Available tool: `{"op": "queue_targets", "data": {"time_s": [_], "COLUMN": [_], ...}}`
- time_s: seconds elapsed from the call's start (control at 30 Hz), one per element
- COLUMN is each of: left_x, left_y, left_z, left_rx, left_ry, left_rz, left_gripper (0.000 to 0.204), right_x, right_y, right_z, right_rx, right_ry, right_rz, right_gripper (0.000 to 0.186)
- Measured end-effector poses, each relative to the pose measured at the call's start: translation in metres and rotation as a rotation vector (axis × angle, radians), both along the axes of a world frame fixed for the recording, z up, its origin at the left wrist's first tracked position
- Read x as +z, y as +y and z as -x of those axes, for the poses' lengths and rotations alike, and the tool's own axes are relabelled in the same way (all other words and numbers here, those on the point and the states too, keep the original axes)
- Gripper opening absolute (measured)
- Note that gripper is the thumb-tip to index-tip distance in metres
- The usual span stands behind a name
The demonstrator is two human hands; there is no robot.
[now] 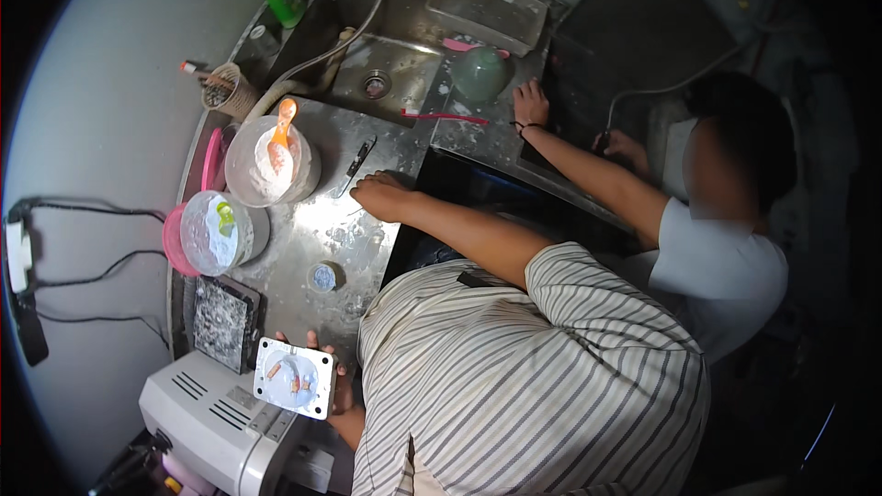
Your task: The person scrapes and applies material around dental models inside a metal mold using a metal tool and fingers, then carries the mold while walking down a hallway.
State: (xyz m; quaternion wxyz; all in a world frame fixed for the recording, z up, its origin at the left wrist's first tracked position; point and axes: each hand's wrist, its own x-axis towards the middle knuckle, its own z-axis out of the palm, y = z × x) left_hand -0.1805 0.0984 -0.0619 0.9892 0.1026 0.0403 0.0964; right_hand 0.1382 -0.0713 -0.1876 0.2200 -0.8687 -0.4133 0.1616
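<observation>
My left hand (342,388) holds a white square plate (263,392) from beneath and its far side. Dark round spots mark the plate's corners, and pale bluish plaster (292,369) with small orange-brown pieces lies in its middle. Out over the steel counter reaches my right hand (381,197), its fingers curled together low against the surface. What those fingers hold, if anything, is too small to make out. Just beyond them lies a slim dark-handled tool (362,156). A small round cup of bluish material (322,276) stands on the counter between my hands.
Tubs of white powder (308,179) and bluish powder (253,239) hold scoops. A white machine (197,413) and dark tile (223,320) are lower left. Behind are a sink (395,60) and green bowl (480,73). A white-shirted person (726,257) works at right, one hand (531,105) on the counter.
</observation>
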Motion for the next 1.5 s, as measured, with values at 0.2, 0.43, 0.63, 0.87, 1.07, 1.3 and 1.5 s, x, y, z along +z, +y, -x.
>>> {"op": "queue_targets", "data": {"time_s": [0.2, 0.43, 0.63, 0.87, 1.07, 1.3, 1.5], "left_x": [0.008, 0.019, 0.029, 0.036, 0.04, 0.037, 0.035], "left_y": [0.005, -0.003, -0.001, -0.004, -0.009, -0.022, -0.035], "left_z": [-0.032, -0.069, -0.083, -0.107, -0.122, -0.125, -0.129], "left_rx": [-0.093, -0.097, -0.092, -0.043, 0.003, 0.114, 0.177], "left_ry": [0.003, 0.077, 0.119, 0.176, 0.186, 0.196, 0.192], "left_rz": [-0.031, -0.146, -0.175, -0.221, -0.226, -0.215, -0.204], "left_gripper": [0.075, 0.078, 0.079, 0.079, 0.079, 0.079, 0.08], "right_x": [-0.009, 0.028, 0.06, 0.126, 0.087, 0.08, 0.081], "right_y": [-0.005, -0.032, -0.075, -0.096, -0.105, -0.101, -0.113], "right_z": [0.005, -0.045, -0.132, -0.266, -0.389, -0.473, -0.503], "right_rx": [-0.062, -0.004, -0.047, -0.735, -0.84, -0.999, -1.034], "right_ry": [-0.075, 0.322, 0.62, 0.395, 0.013, -0.099, -0.294], "right_rz": [-0.052, -0.232, -0.845, -0.737, -0.64, -0.749, -0.712], "right_gripper": [0.023, 0.031, 0.011, 0.034, 0.06, 0.072, 0.046]}}
